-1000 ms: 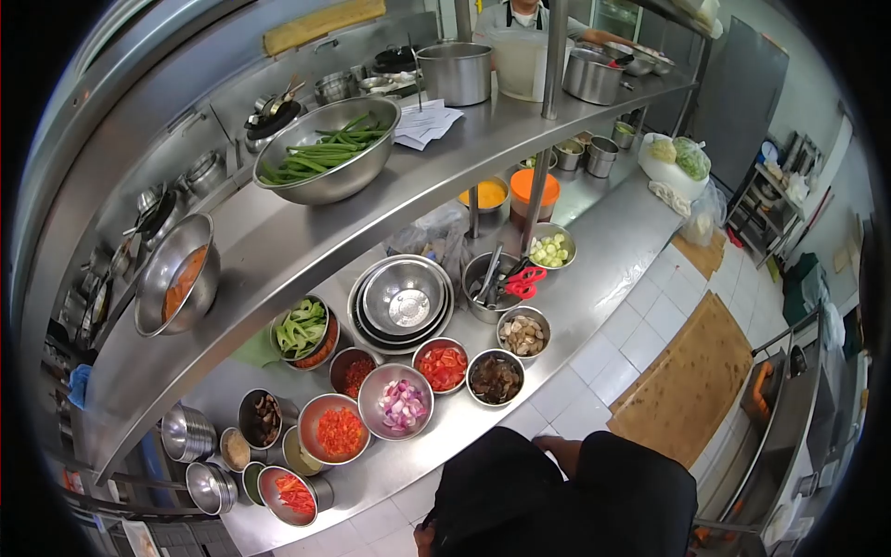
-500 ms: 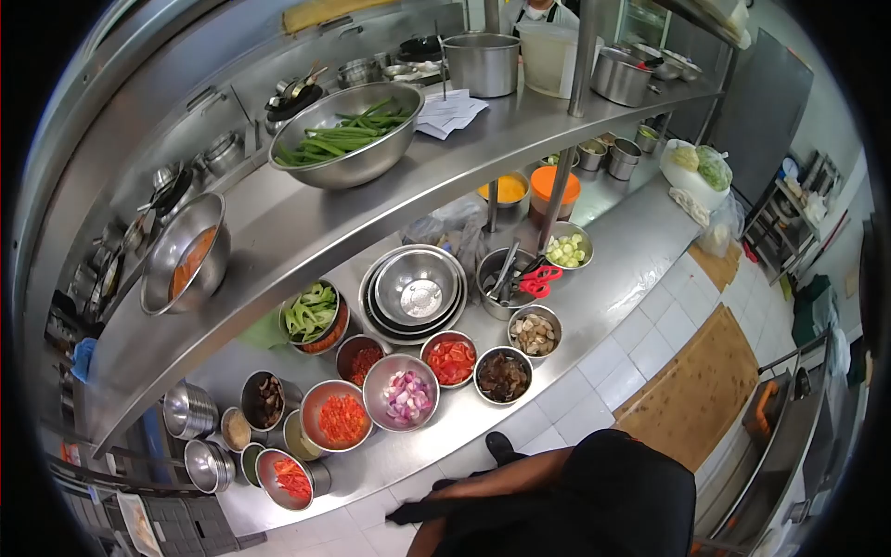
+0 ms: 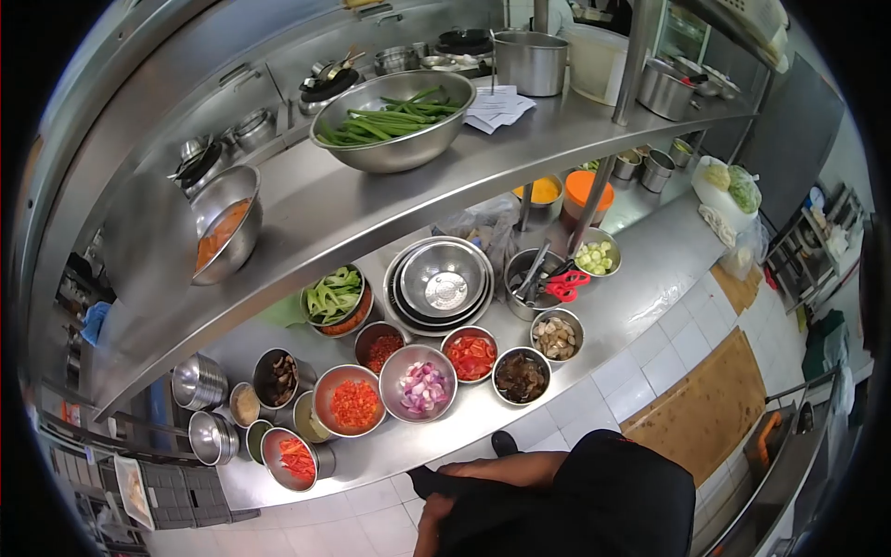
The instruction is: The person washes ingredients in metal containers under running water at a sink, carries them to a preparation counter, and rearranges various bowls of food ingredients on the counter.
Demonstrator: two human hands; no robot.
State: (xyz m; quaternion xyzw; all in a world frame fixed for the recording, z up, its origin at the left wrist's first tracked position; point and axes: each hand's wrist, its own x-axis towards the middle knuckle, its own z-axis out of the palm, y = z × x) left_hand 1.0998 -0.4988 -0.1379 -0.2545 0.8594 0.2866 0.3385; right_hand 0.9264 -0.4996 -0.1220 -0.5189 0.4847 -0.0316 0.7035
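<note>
Black cloth [image 3: 425, 482] sticks out from the front of my black clothing, below the counter's front edge. My left hand [image 3: 434, 509] is at its lower edge, fingers curled against the fabric. Across its upper edge lies my right hand [image 3: 457, 468]; its fingers are too small and hidden to make out. On the counter nearest my hands stand a steel bowl of chopped purple onion [image 3: 423, 386], a pot of diced red pepper [image 3: 355, 406], a pot of dark soaked pieces [image 3: 522, 377] and a pot of red strips [image 3: 297, 459].
A steel shelf [image 3: 306, 223] spans the counter, bearing a bowl of green beans [image 3: 393, 121] and a bowl of orange pieces [image 3: 225, 232]. Below are nested steel bowls [image 3: 443, 278], red-handled scissors [image 3: 564, 284] and an orange-lidded tub [image 3: 588, 191]. A brown mat [image 3: 701, 408] covers floor tiles.
My view has shifted, so the counter and shelf sit further right in the picture. The black cloth has risen beside my hands, and my left hand has come further into view.
</note>
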